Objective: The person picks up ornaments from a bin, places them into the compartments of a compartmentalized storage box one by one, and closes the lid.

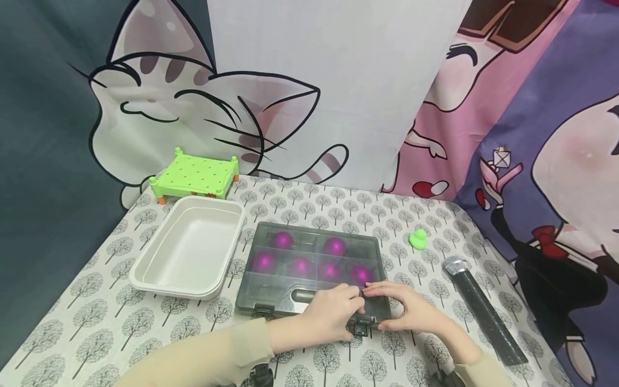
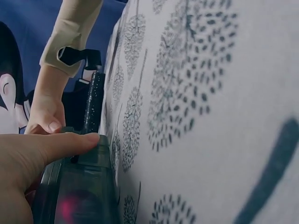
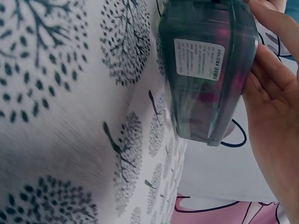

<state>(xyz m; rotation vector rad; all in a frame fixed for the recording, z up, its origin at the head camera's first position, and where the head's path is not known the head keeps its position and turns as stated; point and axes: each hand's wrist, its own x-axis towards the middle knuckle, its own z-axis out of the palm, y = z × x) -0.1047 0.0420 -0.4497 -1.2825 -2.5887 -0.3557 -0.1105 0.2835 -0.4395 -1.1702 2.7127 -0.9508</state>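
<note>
A dark translucent storage box [image 1: 275, 287] with a closed lid lies on the table, round magenta shapes [image 1: 301, 265] showing through its compartments. My left hand [image 1: 330, 313] grips its front edge beside the right-hand latch [image 1: 360, 329], fingers curled over the lid and thumb down along the front. In the left wrist view that thumb [image 2: 74, 143] presses on the edge. Over the front right corner, my right hand [image 1: 411, 307] holds the box with fingers on the lid and thumb at the front. A white label [image 3: 199, 59] is on the box's side in the right wrist view.
White stacked trays [image 1: 188, 290] stand left of the box, with a green pegged rack [image 1: 197, 174] behind them. To the right are a small green duck-like toy [image 1: 418, 238] and a black stick with a silver head [image 1: 486, 309]. A tree-patterned cloth [image 1: 92, 312] covers the table.
</note>
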